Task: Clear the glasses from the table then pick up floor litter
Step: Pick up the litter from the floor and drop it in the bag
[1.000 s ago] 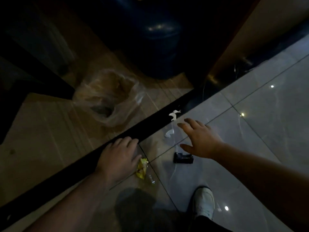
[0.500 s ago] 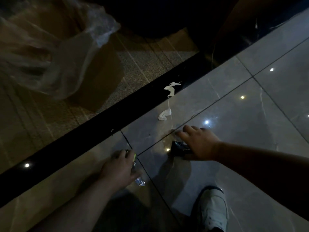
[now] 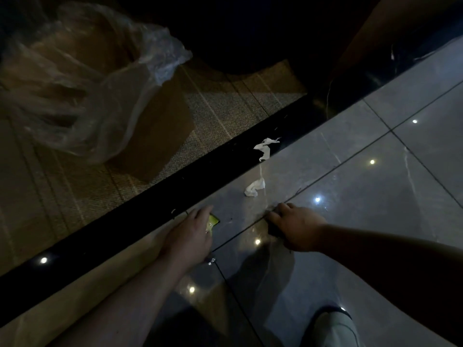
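My left hand (image 3: 189, 236) lies on the glossy floor tile, fingers curled over a yellow wrapper (image 3: 213, 221) whose corner sticks out past the fingertips. My right hand (image 3: 295, 229) presses down over a small black object (image 3: 274, 230), which is almost wholly hidden under the palm. Two scraps of white paper lie beyond the hands: one crumpled scrap (image 3: 255, 187) on the tile and a twisted strip (image 3: 265, 147) at the edge of the black floor strip. No glasses are in view.
A brown bin lined with a clear plastic bag (image 3: 82, 78) stands on the woven mat at the upper left. A black floor strip (image 3: 150, 211) runs diagonally between mat and tiles. My white shoe (image 3: 335, 326) is at the bottom right. A small shiny scrap (image 3: 211, 261) lies by my left wrist.
Both hands dropped to the floor: the left closed over the yellow wrapper, the right came down over the black object. The view moved closer to the floor and the bin.
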